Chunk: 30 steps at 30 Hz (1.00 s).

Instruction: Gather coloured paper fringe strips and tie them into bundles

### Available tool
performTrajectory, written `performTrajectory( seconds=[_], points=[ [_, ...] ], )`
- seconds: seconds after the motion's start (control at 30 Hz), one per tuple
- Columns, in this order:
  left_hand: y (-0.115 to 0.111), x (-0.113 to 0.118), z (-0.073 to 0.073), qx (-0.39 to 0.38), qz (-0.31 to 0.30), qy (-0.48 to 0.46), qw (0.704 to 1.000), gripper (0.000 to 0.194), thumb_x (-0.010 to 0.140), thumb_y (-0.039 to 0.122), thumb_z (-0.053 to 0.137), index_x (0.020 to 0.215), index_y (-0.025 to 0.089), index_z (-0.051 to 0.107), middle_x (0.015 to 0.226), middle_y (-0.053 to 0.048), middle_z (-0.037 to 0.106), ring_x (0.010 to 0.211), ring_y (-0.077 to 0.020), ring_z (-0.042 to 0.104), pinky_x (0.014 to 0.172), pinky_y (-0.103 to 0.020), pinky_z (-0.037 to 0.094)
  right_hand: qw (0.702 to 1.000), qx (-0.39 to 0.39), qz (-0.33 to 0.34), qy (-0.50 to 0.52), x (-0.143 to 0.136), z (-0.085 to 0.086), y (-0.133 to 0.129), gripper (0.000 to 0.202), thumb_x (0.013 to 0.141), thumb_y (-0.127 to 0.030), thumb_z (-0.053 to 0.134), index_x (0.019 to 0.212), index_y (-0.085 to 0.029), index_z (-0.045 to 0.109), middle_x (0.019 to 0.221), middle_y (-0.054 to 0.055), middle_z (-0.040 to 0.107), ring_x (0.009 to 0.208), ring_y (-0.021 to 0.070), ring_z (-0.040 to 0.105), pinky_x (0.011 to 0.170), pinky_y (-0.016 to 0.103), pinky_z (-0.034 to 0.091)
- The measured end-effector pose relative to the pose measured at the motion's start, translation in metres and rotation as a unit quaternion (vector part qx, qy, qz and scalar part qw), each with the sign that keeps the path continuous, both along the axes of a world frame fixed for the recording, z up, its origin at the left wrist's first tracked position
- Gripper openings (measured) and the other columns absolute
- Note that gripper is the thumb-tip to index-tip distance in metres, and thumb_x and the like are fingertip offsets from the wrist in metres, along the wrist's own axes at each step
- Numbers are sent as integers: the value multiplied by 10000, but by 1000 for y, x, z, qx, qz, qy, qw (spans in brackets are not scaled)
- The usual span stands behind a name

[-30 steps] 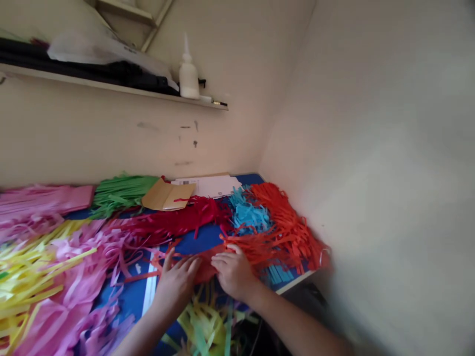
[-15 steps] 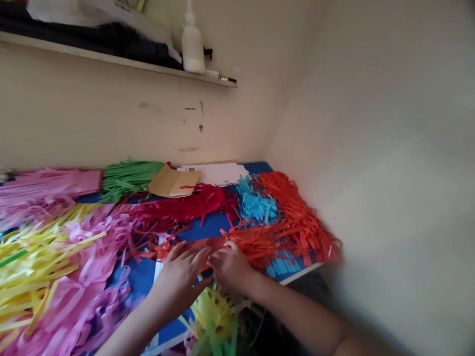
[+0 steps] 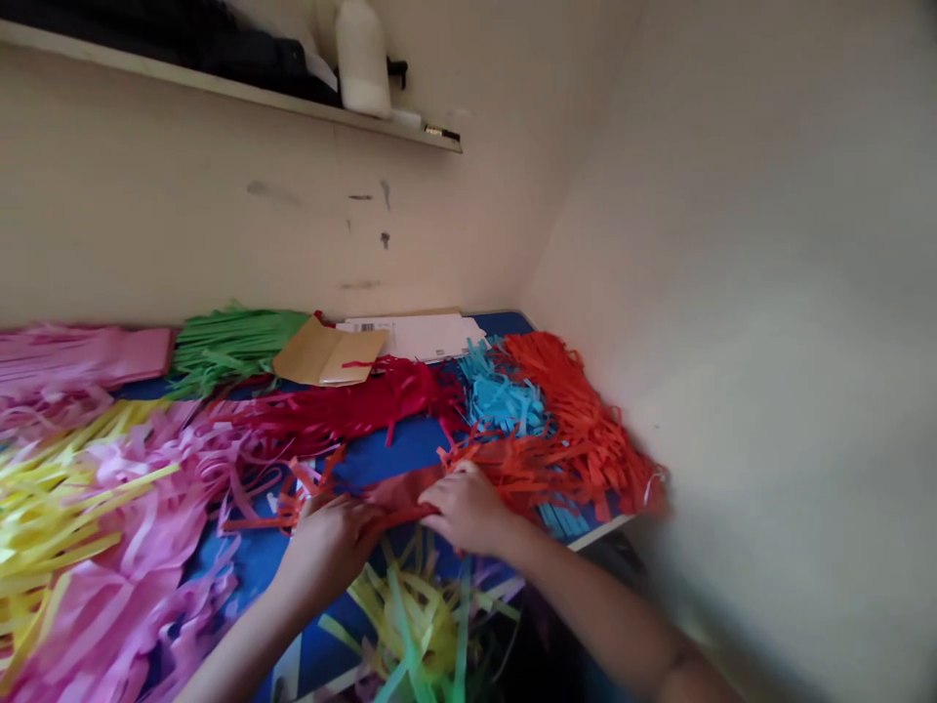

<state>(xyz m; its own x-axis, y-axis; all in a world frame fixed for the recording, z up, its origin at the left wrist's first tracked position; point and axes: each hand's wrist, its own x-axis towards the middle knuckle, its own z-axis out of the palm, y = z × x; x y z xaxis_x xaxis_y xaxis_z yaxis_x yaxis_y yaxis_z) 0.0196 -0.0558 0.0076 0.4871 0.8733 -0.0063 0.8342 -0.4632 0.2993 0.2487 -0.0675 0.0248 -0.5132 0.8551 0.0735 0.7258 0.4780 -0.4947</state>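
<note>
An orange-red fringed tissue-paper strip (image 3: 405, 491) lies across the front of the blue table, its uncut band running between my hands. My left hand (image 3: 333, 532) is closed on the left part of that band, with cut fringe sticking out beyond the fingers. My right hand (image 3: 465, 508) pinches the band on its right side, close to a bunch of orange fringe. Part of the strip is hidden under both hands. Below them, yellow and green paper strips (image 3: 431, 625) hang at the table's front edge.
Pink fringe (image 3: 139, 547) and yellow fringe (image 3: 51, 527) cover the left side. Red fringe (image 3: 351, 400), blue fringe (image 3: 505, 400), green fringe (image 3: 238, 342), a brown envelope (image 3: 329, 353) and white sheets (image 3: 417, 335) lie behind. A shelf (image 3: 241, 88) holds a white bottle (image 3: 364, 63).
My hands have moved apart, the left one going left. Its fingers, spread over the paper before, have closed on the band. The view has shifted slightly.
</note>
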Motion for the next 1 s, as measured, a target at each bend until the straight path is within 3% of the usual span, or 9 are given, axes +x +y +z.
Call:
performTrajectory(
  seconds=[0.07, 0.13, 0.27, 0.4, 0.53, 1.0],
  points=[
    [4, 0, -2, -7, 21, 7, 1000, 315, 921, 294, 436, 915, 274, 751, 964, -37, 780, 924, -224, 706, 827, -342, 455, 997, -49, -51, -1, 4, -12, 15, 71, 893, -271, 687, 911, -236, 747, 867, 6, 762, 878, 188, 684, 915, 335, 370],
    [9, 2, -4, -12, 52, 19, 998, 354, 934, 312, 398, 965, 247, 745, 976, -61, 783, 918, -229, 719, 802, -328, 468, 992, -70, -102, -14, 8, -15, 27, 168, 943, -322, 626, 863, -244, 751, 795, -8, 755, 813, 165, 682, 837, 298, 377],
    [14, 12, -4, -5, 95, 59, 994, 408, 945, 380, 363, 1008, 212, 729, 892, -108, 785, 862, -280, 728, 807, -376, 452, 983, -31, -149, -103, 2, -11, 32, 238, 914, -389, 644, 779, -220, 743, 783, 35, 752, 779, 195, 676, 794, 321, 359],
    [16, 22, 0, 3, 116, 93, 989, 413, 953, 386, 337, 916, 204, 706, 852, -110, 780, 850, -290, 722, 794, -382, 427, 979, -20, -178, -97, -4, -20, 31, 166, 891, -387, 673, 870, -235, 737, 808, 22, 752, 764, 196, 678, 775, 308, 365],
    [18, 24, 1, -2, 130, 113, 985, 404, 956, 393, 332, 902, 197, 682, 831, -109, 775, 839, -283, 722, 774, -368, 417, 979, -30, -183, -79, -1, -28, 34, 158, 906, -376, 655, 872, -241, 730, 794, 9, 747, 762, 187, 678, 766, 292, 366],
    [16, 21, -10, 57, 112, 108, 986, 353, 960, 366, 389, 878, 192, 685, 751, -81, 757, 754, -276, 703, 769, -399, 425, 974, -56, -200, -90, 0, -23, 41, 154, 867, -407, 711, 859, -254, 730, 814, -11, 750, 776, 178, 683, 708, 273, 383]
  ],
)
